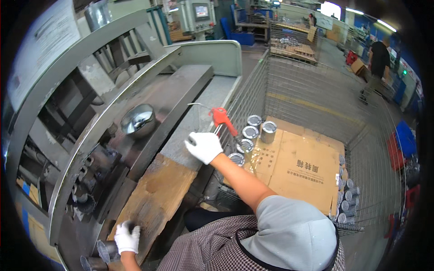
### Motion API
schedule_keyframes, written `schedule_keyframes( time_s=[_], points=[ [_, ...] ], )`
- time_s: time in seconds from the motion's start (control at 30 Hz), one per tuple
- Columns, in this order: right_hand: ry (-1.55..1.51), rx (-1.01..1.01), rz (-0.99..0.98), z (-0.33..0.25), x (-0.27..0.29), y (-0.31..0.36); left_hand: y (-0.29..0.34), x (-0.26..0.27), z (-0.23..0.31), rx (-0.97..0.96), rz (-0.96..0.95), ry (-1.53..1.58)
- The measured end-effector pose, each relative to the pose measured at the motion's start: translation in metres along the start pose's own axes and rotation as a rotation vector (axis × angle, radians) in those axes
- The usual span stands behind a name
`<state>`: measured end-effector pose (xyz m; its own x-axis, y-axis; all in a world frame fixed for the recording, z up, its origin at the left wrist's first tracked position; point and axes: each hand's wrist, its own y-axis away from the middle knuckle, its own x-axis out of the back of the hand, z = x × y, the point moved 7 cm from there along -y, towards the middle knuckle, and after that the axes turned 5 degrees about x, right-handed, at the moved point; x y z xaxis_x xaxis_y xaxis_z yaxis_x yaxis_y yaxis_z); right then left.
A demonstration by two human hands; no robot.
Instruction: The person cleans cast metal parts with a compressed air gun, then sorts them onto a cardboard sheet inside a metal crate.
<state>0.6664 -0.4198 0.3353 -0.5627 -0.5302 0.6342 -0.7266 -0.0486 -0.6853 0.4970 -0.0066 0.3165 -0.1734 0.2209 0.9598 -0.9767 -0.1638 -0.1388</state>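
Note:
My left hand (127, 237), in a white glove with darkened fingertips, is at the near end of a worn wooden board (156, 198). Its fingers are apart and I see nothing in them. Beside it, grey metal cylinders (107, 250) lie at the board's lower left. My right hand (204, 147), also gloved, hovers over the machine's metal ledge with loosely bent fingers, apparently holding nothing. Just beyond it a red air blow gun (220, 116) with a thin bent nozzle hangs at the wire cage's edge, apart from the hand. A shiny round metal part (138, 121) sits on the machine bed.
To the right, a wire mesh cage (312, 83) holds flattened cardboard (303, 167), with several metal cylinders (268, 131) at its left and more at its right side. A grey machine guard rail (97, 119) curves along the left. A person (379, 58) walks at the far right.

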Motion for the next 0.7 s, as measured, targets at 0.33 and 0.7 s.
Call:
schedule_keyframes(
  time_s=[0.33, 0.7],
  points=[
    [-0.01, 0.002, 0.001, -0.005, 0.0, 0.0, 0.0, -0.044, -0.032, -0.013, -0.177, -0.156],
    [0.001, 0.002, -0.012, -0.002, -0.001, 0.001, -0.005, -0.014, -0.012, -0.035, 0.179, -0.049]
  ],
)
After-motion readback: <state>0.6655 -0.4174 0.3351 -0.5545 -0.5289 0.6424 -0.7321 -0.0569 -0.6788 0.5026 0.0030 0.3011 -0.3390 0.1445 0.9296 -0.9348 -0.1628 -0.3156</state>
